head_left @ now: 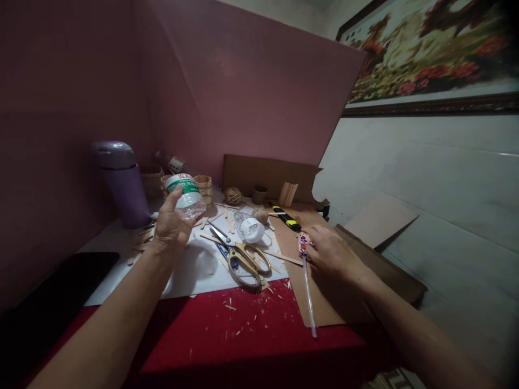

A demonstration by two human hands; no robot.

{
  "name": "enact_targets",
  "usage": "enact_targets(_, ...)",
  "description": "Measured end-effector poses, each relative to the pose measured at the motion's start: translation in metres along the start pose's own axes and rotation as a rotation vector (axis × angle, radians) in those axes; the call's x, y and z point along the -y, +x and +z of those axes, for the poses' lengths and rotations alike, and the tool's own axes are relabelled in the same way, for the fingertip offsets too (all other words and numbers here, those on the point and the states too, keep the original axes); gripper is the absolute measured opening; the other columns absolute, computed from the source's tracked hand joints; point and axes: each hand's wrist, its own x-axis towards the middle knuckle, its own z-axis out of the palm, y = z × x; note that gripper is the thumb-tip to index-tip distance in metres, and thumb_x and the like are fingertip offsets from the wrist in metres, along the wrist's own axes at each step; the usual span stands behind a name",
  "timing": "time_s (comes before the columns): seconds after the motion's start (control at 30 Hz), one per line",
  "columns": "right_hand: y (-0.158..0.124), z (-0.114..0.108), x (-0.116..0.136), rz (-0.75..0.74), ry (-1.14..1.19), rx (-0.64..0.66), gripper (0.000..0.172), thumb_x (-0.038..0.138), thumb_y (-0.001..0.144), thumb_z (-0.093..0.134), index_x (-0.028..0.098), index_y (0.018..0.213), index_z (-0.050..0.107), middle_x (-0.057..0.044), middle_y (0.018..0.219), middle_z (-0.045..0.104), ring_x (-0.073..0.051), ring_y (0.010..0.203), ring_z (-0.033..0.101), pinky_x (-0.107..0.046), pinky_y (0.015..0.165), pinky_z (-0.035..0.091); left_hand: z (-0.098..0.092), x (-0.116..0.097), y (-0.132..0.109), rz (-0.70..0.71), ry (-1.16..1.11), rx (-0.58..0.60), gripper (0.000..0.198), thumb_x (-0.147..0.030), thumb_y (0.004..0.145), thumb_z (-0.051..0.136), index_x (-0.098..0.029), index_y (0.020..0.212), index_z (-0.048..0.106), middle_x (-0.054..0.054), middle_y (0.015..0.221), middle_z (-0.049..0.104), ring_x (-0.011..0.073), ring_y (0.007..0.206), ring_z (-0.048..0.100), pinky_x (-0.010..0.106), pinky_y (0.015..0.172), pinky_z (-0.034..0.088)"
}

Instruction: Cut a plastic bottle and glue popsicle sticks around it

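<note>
My left hand (172, 219) is wrapped around a cut plastic bottle (188, 197) with a green and white label, held above the paper. Over the cardboard at the right, my right hand (330, 248) has its fingers closed on what looks like a glue gun (303, 244) with a flower pattern. A long clear glue stick (309, 297) runs from it toward the table's front edge. Between the hands lie gold-handled scissors (243, 259), blades slightly apart. Just behind them, a clear plastic bottle piece (249, 228) rests on its side.
A purple thermos (124, 186) stands at left, beside wooden-stick cups (203, 192). Twine balls (233, 195), a small dark pot (260, 194) and a yellow-black utility knife (286, 216) lie farther back. Wood scraps litter the white paper (182, 281) and red cloth (227, 335). Cardboard (267, 173) stands behind.
</note>
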Motion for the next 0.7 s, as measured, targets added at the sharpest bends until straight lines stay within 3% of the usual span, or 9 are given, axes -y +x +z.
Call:
enact_targets(0.2, 0.006, 0.02, 0.07, -0.196, 0.307, 0.083, 0.014, 0.024, 0.088, 0.057, 0.018, 0.089, 0.069, -0.005, 0.085, 0.07, -0.019, 0.078, 0.061, -0.029, 0.07, 0.04, -0.001, 0.007, 0.001, -0.05, 0.018, -0.002, 0.013, -0.027, 0.083, 0.064, -0.018, 0.092, 0.063, 0.003, 0.076, 0.069, 0.0164, 0.06, 0.064, 0.028, 0.053, 0.055)
enact_targets(0.33, 0.01, 0.038, 0.101, -0.237, 0.233, 0.133, 0.018, 0.029, 0.085, 0.06, 0.017, 0.097, 0.065, -0.008, 0.091, 0.069, -0.02, 0.077, 0.059, -0.03, 0.065, 0.036, -0.002, 0.007, 0.0, -0.05, 0.037, -0.008, 0.013, -0.028, 0.08, 0.066, -0.019, 0.09, 0.063, 0.002, 0.073, 0.068, 0.0165, 0.059, 0.064, 0.027, 0.051, 0.054)
enact_targets(0.5, 0.018, 0.037, 0.115, -0.23, 0.175, 0.201, 0.017, 0.023, 0.083, 0.057, 0.014, 0.097, 0.064, -0.011, 0.092, 0.069, -0.019, 0.074, 0.057, -0.03, 0.062, 0.032, -0.004, 0.006, 0.002, -0.052, 0.044, -0.02, 0.014, -0.028, 0.079, 0.067, -0.018, 0.088, 0.063, 0.002, 0.071, 0.067, 0.0161, 0.056, 0.062, 0.027, 0.05, 0.053)
enact_targets(0.7, 0.012, 0.027, 0.119, -0.213, 0.371, 0.139, 0.011, 0.021, 0.086, 0.054, 0.015, 0.088, 0.063, -0.007, 0.084, 0.066, -0.016, 0.071, 0.052, -0.028, 0.062, 0.031, -0.003, 0.004, 0.002, -0.038, 0.025, -0.048, 0.017, -0.028, 0.078, 0.067, -0.017, 0.09, 0.063, 0.002, 0.071, 0.068, 0.0157, 0.059, 0.064, 0.026, 0.053, 0.053)
